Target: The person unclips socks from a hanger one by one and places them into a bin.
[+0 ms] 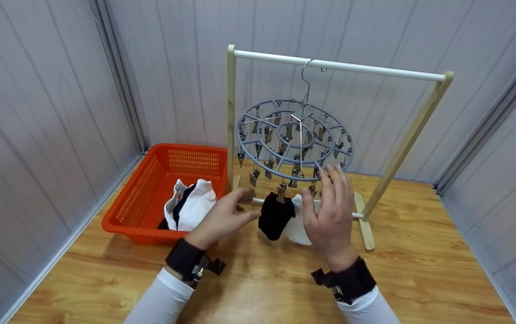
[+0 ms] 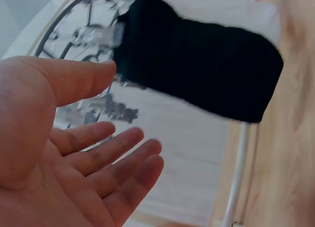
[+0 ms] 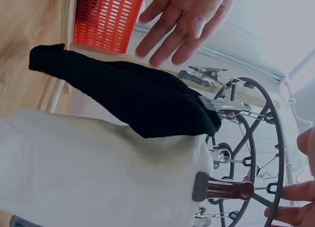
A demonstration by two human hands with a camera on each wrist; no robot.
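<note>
A black sock (image 1: 275,220) hangs from a metal clip (image 1: 281,192) on a round grey clip hanger (image 1: 293,178). Beside it hangs a white sock (image 3: 98,163), clipped near its upper end. My left hand (image 1: 226,218) is just left of the black sock, thumb and fingers spread, palm bare in the left wrist view. My right hand (image 1: 332,213) is raised at the hanger's front right edge, its fingers extended. In the right wrist view, its fingertips (image 3: 295,192) are right at the outer ring, and the rest of that hand is out of frame.
An orange basket (image 1: 134,198) at left holds white socks (image 1: 197,204) and a black one. The hanger's hook hangs on the white top bar (image 1: 374,69) of a wooden-legged rack, with several unused clips dangling. Pale panel walls enclose the wooden table (image 1: 258,288).
</note>
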